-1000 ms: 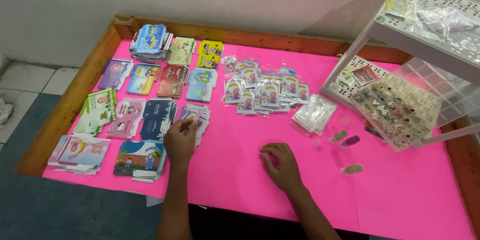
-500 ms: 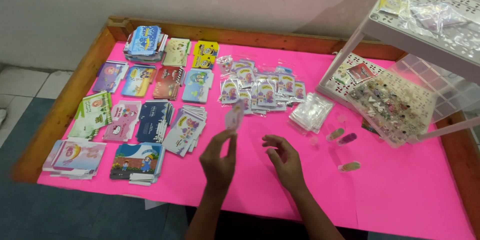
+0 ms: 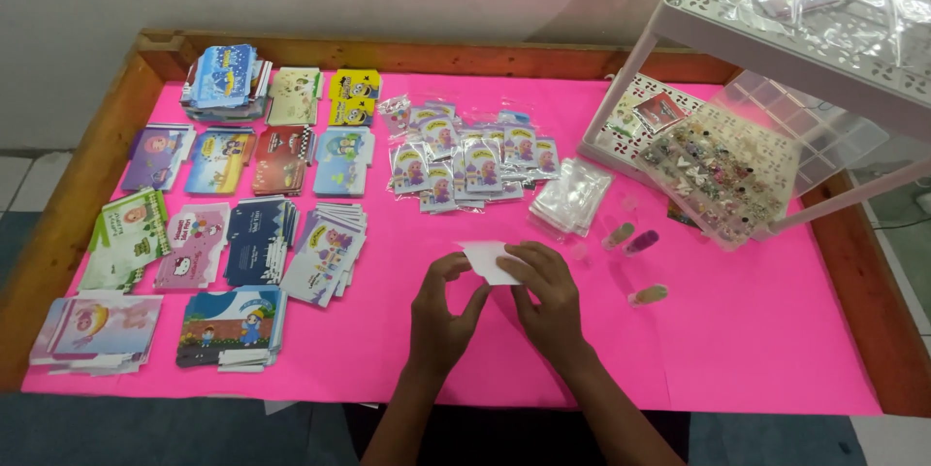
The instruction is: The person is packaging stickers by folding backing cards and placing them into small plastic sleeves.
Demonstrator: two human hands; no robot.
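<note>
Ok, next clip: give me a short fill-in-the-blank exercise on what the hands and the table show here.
1. Both hands, left hand and right hand, hold one small ____ card.
2. The table is covered with a sheet coloured ____.
3. The white plastic rack stands on the person's ____ side.
4. The stacks of printed cards lie to the ____ of the hands.

Missing words: white; pink; right; left
</note>
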